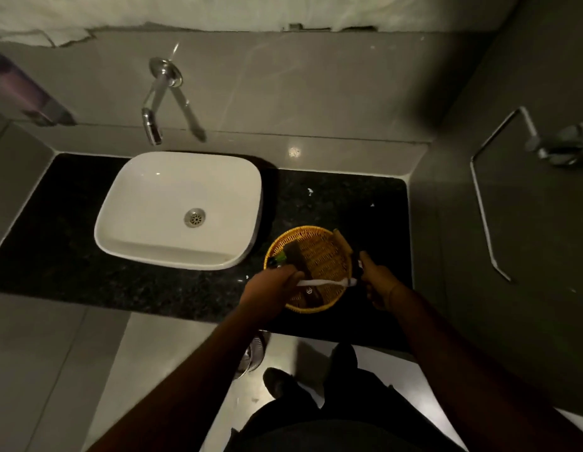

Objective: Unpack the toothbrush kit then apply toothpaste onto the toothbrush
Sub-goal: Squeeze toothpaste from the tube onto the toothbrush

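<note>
Both forearms reach over one wicker basket point(319, 252): left hand point(270, 288) pinches white toothbrush point(319, 282) handle; right hand point(378, 278) clasps a dark item, grip unclear. One basin point(146, 230) left.

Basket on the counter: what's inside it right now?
In the basket: a dark flat packet, a small green-capped item, a brown packet. The white toothbrush, hands and dim light hide the rest.
</note>
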Available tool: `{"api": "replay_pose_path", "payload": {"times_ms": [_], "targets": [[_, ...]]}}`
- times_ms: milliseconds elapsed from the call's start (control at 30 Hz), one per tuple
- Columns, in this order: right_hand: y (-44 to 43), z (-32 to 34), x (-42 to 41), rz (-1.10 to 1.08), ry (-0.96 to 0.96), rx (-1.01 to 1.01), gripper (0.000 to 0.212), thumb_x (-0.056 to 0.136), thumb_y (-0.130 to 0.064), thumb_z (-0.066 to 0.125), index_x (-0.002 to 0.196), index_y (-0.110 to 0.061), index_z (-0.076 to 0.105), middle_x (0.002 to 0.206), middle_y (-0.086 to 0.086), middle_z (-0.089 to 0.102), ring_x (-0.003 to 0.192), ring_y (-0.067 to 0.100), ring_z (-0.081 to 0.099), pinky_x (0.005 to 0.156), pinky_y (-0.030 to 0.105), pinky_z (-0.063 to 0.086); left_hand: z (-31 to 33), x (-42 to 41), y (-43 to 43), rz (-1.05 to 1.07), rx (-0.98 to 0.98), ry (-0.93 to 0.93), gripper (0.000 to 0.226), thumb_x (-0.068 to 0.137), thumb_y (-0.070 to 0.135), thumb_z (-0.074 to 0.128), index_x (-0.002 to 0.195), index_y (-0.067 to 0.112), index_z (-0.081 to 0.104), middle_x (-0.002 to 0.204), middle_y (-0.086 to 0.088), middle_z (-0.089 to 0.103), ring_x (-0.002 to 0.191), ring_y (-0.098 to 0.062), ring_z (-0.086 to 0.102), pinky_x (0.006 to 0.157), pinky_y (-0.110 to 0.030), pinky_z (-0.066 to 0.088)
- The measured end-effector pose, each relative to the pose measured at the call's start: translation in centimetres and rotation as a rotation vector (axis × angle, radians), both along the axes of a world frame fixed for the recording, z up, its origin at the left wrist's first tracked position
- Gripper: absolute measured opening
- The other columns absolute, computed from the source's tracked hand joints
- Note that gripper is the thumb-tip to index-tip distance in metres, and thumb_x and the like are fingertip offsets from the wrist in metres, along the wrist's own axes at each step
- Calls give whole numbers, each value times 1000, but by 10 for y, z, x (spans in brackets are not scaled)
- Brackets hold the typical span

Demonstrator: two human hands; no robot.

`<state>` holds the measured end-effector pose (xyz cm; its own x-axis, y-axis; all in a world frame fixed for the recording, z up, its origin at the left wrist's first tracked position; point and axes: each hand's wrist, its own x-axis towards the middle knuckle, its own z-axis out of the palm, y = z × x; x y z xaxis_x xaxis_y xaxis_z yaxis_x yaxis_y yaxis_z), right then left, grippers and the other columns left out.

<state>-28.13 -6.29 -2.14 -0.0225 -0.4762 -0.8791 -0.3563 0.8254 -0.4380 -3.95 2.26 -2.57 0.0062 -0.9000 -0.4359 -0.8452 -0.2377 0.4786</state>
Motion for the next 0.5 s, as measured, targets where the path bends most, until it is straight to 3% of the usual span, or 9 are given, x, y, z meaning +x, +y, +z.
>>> {"api": "replay_pose_path", "payload": {"times_ms": [100, 167, 233, 300, 367, 500], "targets": [[-2, -12, -11, -19, -109, 148, 71, 91, -84, 33, 74, -18, 53, 60, 1, 40, 53, 16, 37, 56, 27, 37, -8, 0, 2, 277, 135, 379, 27, 111, 38, 52, 101, 21, 70, 97, -5, 74, 95, -26, 74, 86, -42, 59], [-1, -16, -6, -5, -203, 169, 62, 95, -77, 40, 85, -19, 61, 69, 2, 50, 63, 17, 49, 65, 32, 48, -14, -2, 6, 390, 183, 523, 24, 112, 31, 51, 104, 20, 71, 98, -3, 74, 92, -23, 73, 80, -35, 61], [0, -22, 4, 35, -241, 99, 44, 99, -63, 51, 109, -24, 67, 97, 3, 67, 92, 22, 63, 81, 41, 56, -18, -4, 11, 501, 234, 601, 23, 113, 29, 48, 103, 24, 68, 94, -1, 71, 80, -15, 69, 64, -25, 58], [0, -28, 16, 53, -209, -6, 40, 101, -50, 58, 127, -21, 67, 121, 5, 71, 105, 21, 65, 85, 39, 54, -22, -8, 15, 606, 292, 660, 22, 113, 30, 48, 106, 23, 67, 95, -3, 69, 76, -15, 66, 59, -23, 56], [-2, -34, 27, 31, -145, -113, 38, 100, -38, 65, 126, -11, 72, 124, 11, 75, 100, 21, 71, 78, 33, 55, -24, -11, 16, 682, 318, 684, 20, 113, 30, 50, 110, 22, 68, 102, -6, 70, 83, -17, 69, 66, -28, 58], [-9, -43, 36, 40, 47, -277, 28, 93, -28, 77, 105, -2, 81, 109, 17, 79, 106, 34, 73, 96, 47, 60, -27, -13, 7, 840, 317, 755, 20, 113, 23, 50, 108, 20, 69, 114, -17, 70, 100, -26, 69, 82, -37, 62]]}}
